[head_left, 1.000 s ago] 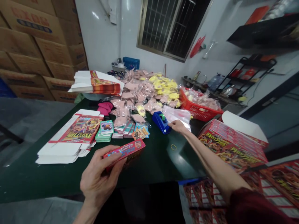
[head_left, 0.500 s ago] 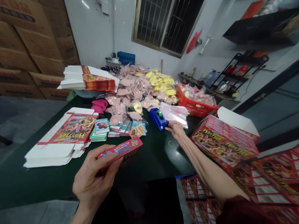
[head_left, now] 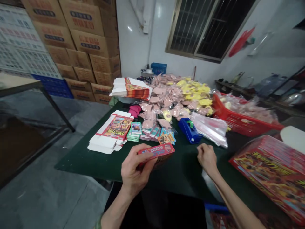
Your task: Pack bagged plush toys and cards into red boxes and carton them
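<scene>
My left hand [head_left: 133,173] is closed round a small red printed box [head_left: 157,152], held just above the near part of the dark green table [head_left: 95,159]. A little to the right, my right hand [head_left: 206,158] rests low over the table with its fingers curled in; what they hold, if anything, I cannot make out. A blue tape dispenser [head_left: 190,130] stands a short way beyond the right hand. Stacks of cards [head_left: 134,131] lie behind the red box.
Flat box blanks [head_left: 111,132] lie at the left of the table, with another stack [head_left: 130,88] behind. Pink and yellow packets [head_left: 181,95] are heaped at the back. Clear bags [head_left: 211,128], a red basket [head_left: 240,122] and a large red carton [head_left: 269,168] sit right. Cardboard boxes [head_left: 83,41] line the left wall.
My right hand has drawn back from the tape dispenser toward me and curled shut. The left hand still holds the red box. My view has swung to the left.
</scene>
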Demonstrator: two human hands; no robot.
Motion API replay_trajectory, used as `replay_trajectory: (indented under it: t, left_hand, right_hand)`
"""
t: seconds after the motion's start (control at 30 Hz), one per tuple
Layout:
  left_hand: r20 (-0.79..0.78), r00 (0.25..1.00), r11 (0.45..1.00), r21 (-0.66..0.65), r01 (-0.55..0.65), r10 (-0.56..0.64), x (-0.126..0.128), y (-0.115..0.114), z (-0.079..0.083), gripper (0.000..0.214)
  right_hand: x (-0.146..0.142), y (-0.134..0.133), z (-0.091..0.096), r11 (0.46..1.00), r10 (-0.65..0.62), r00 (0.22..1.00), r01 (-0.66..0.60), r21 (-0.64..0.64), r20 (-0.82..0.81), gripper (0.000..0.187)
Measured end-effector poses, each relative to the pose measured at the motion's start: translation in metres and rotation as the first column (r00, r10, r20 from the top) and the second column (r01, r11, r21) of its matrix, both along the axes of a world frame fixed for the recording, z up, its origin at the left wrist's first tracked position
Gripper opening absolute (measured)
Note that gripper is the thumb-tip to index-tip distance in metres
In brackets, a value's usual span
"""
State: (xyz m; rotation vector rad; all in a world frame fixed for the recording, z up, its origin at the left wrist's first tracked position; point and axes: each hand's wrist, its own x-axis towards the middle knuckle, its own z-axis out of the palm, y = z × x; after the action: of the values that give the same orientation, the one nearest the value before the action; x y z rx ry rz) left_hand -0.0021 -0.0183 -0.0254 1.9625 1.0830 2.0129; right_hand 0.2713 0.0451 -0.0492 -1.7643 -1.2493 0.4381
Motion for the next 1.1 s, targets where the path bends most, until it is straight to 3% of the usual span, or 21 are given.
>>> replay_trajectory:
  t: [0.07,0.1,0.17,0.27,0.33,0.43,0.63,0.83,0.97,1.1]
  left_hand:
    - [0.000,1.000,1.000,0.009,0.000,0.000,0.001,-0.001,0.000,0.026]
    - [-0.001,1.000,1.000,0.015,-0.005,0.005,0.001,-0.001,0.000,0.027]
    - [-0.001,1.000,1.000,0.023,-0.018,0.018,0.002,-0.001,-0.001,0.028]
    - [0.003,1.000,1.000,0.008,-0.024,0.024,0.002,0.000,-0.002,0.026]
    - [0.013,1.000,1.000,-0.014,-0.027,0.027,0.002,0.000,-0.004,0.027]
    - [0.047,0.999,0.999,-0.040,-0.009,0.011,0.002,0.000,-0.007,0.031]
    - [0.050,0.997,0.997,-0.041,0.062,-0.060,-0.002,0.002,-0.007,0.034]
    - [-0.233,0.967,0.994,0.031,0.110,-0.100,-0.017,0.005,0.006,0.041]
    - [-0.470,0.873,0.991,-0.050,0.125,-0.133,-0.024,0.007,0.015,0.041]
    - [-0.525,0.823,0.977,-0.121,0.178,-0.215,-0.027,0.005,0.025,0.047]
  right_hand:
    - [-0.026,-0.032,0.021,0.992,0.119,0.993,-0.119,0.031,-0.015,0.014]
    - [-0.042,-0.047,0.033,0.968,0.247,0.967,-0.242,0.075,-0.067,0.013]
    - [-0.078,-0.071,0.055,0.909,0.404,0.895,-0.370,0.191,-0.188,0.013]
    - [-0.123,-0.087,0.074,0.863,0.503,0.755,-0.410,0.295,-0.421,0.056]
    - [-0.140,-0.089,0.075,0.866,0.499,0.684,-0.365,0.343,-0.532,0.071]
    - [-0.152,-0.088,0.069,0.884,0.466,0.633,-0.304,0.355,-0.619,0.069]
    - [-0.159,-0.085,0.065,0.906,0.421,0.635,-0.323,0.273,-0.647,0.062]
    - [-0.157,-0.082,0.064,0.927,0.366,0.672,-0.321,0.192,-0.644,0.059]
    - [-0.155,-0.079,0.063,0.920,0.376,0.655,-0.347,0.182,-0.656,0.059]
    - [-0.159,-0.080,0.054,0.929,0.358,0.643,-0.315,0.192,-0.677,0.064]
